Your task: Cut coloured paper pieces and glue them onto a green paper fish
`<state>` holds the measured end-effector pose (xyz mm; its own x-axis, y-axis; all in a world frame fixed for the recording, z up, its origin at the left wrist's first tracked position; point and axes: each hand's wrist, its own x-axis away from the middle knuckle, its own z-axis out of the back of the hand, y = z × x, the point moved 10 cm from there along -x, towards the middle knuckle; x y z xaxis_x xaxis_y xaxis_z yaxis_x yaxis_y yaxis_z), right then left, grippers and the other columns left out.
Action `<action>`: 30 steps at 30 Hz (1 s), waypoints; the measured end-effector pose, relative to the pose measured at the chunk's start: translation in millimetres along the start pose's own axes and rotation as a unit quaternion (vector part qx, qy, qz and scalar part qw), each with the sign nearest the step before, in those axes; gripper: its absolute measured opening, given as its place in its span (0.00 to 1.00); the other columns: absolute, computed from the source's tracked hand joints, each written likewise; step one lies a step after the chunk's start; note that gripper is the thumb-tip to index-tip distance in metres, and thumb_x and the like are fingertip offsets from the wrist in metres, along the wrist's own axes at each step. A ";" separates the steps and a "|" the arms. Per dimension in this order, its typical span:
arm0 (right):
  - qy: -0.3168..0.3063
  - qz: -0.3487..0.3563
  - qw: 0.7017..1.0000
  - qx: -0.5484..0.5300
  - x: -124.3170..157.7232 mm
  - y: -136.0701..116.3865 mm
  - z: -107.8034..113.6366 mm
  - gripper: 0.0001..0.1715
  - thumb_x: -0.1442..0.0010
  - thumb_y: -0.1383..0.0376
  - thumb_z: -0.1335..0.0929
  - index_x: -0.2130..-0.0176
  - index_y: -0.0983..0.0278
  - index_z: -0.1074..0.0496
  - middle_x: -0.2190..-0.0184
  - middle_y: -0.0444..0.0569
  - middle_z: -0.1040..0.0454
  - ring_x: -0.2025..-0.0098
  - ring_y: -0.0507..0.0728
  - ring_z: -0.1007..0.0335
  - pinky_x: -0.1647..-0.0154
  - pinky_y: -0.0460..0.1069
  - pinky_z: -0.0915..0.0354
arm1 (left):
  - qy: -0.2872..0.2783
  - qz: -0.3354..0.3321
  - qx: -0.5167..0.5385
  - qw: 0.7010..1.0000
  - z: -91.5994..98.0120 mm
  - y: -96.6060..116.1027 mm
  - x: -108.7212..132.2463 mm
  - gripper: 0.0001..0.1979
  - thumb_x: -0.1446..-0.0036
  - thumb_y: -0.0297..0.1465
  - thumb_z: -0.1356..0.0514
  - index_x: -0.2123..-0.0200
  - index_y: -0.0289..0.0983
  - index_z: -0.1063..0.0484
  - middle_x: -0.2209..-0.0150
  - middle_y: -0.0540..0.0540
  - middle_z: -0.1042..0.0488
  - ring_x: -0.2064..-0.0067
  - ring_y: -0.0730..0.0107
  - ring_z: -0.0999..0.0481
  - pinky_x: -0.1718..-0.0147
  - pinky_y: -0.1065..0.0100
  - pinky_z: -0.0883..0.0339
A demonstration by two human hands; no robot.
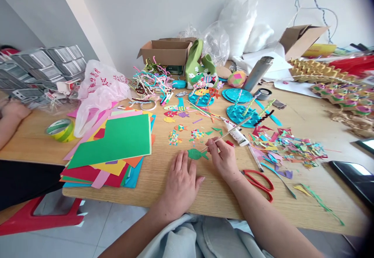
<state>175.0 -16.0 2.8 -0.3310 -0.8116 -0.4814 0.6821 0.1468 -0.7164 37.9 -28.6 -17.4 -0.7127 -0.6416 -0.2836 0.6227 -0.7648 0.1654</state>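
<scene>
A green paper fish [196,154] lies flat on the wooden table. My left hand [180,180] rests palm down just below it, fingers stretched out and the fingertips near the fish's head. In my right hand [223,157] a thin light stick [233,129] is pinched, its lower tip by the fish's tail. Above the fish are two small heaps of paper bits, a left one [174,137] and a right one [197,134]. Several coloured paper fish [171,113] lie farther back. A white glue tube [237,134] is beyond my right hand.
Red-handled scissors [263,186] lie right of my right wrist. Stacked coloured paper [125,137] and yellow-green tape [60,130] are on the left. Paper scraps [298,145], a metal flask [258,73] and blue discs [242,114] stand or lie to the right. Another person's hand [14,110] shows far left.
</scene>
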 end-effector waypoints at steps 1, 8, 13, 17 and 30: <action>-0.003 -0.002 1.000 0.004 -0.1 0.1 0.1 0.15 0.34 0.61 0.40 0.70 0.63 0.34 0.79 0.43 0.32 0.77 0.51 0.33 0.73 0.45 0.40 | 0.000 0.001 0.001 1.000 0.0 -0.2 -0.1 0.21 0.41 0.40 0.45 0.50 0.31 0.34 0.43 0.30 0.35 0.37 0.48 0.42 0.43 0.47 0.41; -0.028 0.007 0.999 0.043 -0.2 -3.1 -6.6 0.17 0.34 0.60 0.41 0.73 0.62 0.36 0.80 0.44 0.32 0.77 0.51 0.34 0.73 0.45 0.41 | -0.002 -0.002 -0.003 1.000 -1.4 -0.2 -0.5 0.21 0.40 0.40 0.45 0.51 0.31 0.34 0.43 0.30 0.35 0.38 0.48 0.42 0.43 0.48 0.41; -0.043 0.011 0.998 0.055 -0.4 -3.4 -10.2 0.19 0.33 0.60 0.42 0.73 0.62 0.35 0.80 0.45 0.31 0.78 0.51 0.34 0.74 0.45 0.41 | 0.003 0.002 0.003 1.000 -1.2 -0.9 -0.4 0.21 0.41 0.40 0.44 0.51 0.31 0.34 0.43 0.30 0.35 0.38 0.48 0.42 0.44 0.47 0.40; -0.048 0.016 0.997 0.059 -0.4 -6.8 -9.3 0.20 0.34 0.60 0.42 0.74 0.63 0.35 0.82 0.44 0.33 0.80 0.51 0.36 0.75 0.45 0.42 | 0.003 0.000 0.002 1.000 -0.6 -0.1 -0.6 0.20 0.42 0.39 0.44 0.51 0.32 0.34 0.43 0.30 0.35 0.38 0.47 0.41 0.44 0.46 0.40; 0.121 0.009 0.993 -0.007 -5.4 -20.6 61.4 0.12 0.35 0.62 0.38 0.56 0.61 0.28 0.68 0.48 0.28 0.67 0.55 0.30 0.67 0.50 0.33 | 0.016 0.003 0.015 1.000 3.6 -4.2 -0.9 0.15 0.40 0.37 0.45 0.54 0.34 0.33 0.43 0.35 0.35 0.38 0.49 0.43 0.43 0.47 0.40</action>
<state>202.7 -49.3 51.2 -0.4670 -0.6490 -0.6006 0.6811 0.1691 -0.7123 34.8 -25.1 -14.5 -0.6979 -0.6449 -0.3116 0.6169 -0.7623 0.1958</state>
